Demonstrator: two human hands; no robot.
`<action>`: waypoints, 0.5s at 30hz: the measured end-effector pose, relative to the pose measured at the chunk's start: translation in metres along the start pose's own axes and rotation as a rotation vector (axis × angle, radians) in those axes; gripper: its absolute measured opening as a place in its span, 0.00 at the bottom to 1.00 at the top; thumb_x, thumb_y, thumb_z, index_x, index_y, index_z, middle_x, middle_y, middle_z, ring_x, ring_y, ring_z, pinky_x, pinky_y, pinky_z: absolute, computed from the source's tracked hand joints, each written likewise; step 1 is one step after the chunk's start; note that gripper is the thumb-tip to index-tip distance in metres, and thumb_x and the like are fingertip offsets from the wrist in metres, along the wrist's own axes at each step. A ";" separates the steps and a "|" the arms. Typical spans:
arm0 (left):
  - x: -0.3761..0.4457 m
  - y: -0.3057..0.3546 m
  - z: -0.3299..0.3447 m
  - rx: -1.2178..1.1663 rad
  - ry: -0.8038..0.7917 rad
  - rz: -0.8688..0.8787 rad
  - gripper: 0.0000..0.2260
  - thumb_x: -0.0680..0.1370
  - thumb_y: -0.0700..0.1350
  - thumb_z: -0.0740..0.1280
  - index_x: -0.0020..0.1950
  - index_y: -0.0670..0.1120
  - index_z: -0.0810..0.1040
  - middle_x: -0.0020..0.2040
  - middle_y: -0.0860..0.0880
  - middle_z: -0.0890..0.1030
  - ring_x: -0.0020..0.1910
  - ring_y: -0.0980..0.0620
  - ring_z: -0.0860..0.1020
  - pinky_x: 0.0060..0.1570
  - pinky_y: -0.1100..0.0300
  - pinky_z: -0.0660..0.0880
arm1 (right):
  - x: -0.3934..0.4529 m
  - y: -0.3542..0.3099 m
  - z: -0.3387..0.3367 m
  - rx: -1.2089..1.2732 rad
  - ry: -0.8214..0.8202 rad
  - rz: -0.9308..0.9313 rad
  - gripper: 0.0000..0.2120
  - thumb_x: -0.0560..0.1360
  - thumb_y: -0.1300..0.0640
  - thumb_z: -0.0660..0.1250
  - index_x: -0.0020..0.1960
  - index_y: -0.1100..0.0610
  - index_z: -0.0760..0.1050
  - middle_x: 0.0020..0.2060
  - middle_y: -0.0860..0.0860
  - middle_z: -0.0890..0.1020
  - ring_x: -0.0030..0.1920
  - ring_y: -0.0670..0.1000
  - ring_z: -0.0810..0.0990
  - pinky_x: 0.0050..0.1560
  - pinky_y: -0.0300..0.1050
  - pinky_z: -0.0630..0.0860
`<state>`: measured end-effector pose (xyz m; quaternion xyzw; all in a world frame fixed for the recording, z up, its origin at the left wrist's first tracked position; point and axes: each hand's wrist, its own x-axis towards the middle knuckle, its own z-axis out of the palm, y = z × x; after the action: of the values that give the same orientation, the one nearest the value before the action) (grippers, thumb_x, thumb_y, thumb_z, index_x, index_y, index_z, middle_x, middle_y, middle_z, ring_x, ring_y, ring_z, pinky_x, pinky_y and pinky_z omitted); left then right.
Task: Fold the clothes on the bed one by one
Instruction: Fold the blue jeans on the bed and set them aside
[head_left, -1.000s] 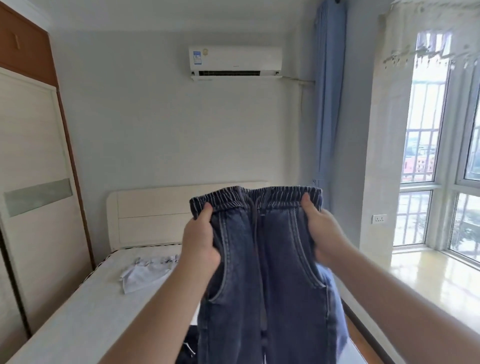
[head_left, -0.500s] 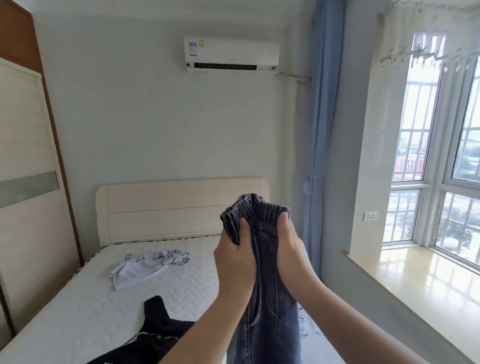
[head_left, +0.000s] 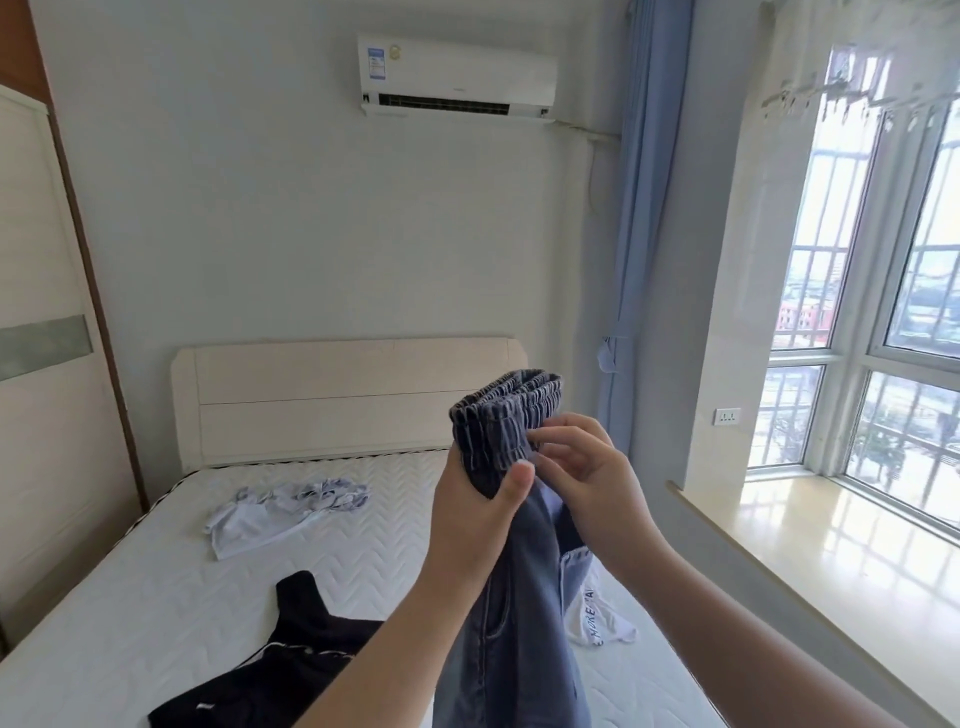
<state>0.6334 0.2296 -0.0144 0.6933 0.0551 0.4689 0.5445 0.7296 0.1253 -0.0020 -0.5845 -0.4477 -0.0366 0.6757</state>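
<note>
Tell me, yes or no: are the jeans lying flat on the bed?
No, both hands hold the jeans up above the bed.

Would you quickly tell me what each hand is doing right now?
Left hand: grips the jeans below the waistband.
Right hand: pinches the waistband edge.

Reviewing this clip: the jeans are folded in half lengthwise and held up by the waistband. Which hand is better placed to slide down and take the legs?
Probably the right hand. The left hand grips the doubled waistband of the jeans, bearing them; the right only pinches its edge.
</note>
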 end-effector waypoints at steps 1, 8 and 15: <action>0.002 -0.001 -0.001 -0.016 -0.035 0.009 0.26 0.66 0.65 0.72 0.59 0.55 0.76 0.53 0.60 0.83 0.54 0.61 0.81 0.52 0.68 0.76 | 0.000 0.003 0.002 -0.023 0.000 -0.023 0.16 0.73 0.66 0.72 0.49 0.45 0.84 0.54 0.41 0.78 0.49 0.49 0.83 0.58 0.44 0.78; 0.022 -0.008 -0.015 -0.101 0.022 -0.152 0.14 0.68 0.45 0.67 0.53 0.51 0.79 0.46 0.50 0.84 0.50 0.50 0.83 0.56 0.45 0.78 | 0.005 0.020 -0.002 -0.052 -0.081 -0.021 0.21 0.80 0.65 0.63 0.59 0.39 0.79 0.57 0.44 0.81 0.58 0.47 0.81 0.60 0.39 0.75; 0.023 -0.006 -0.016 -0.301 -0.129 -0.264 0.10 0.69 0.45 0.66 0.48 0.48 0.83 0.47 0.42 0.84 0.51 0.43 0.83 0.52 0.46 0.79 | 0.023 0.043 -0.035 0.107 -0.112 0.318 0.24 0.77 0.56 0.68 0.71 0.53 0.66 0.67 0.52 0.76 0.66 0.52 0.75 0.66 0.45 0.71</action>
<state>0.6369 0.2562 -0.0061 0.6193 0.0399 0.3510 0.7012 0.7875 0.1206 -0.0168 -0.6124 -0.3876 0.1273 0.6771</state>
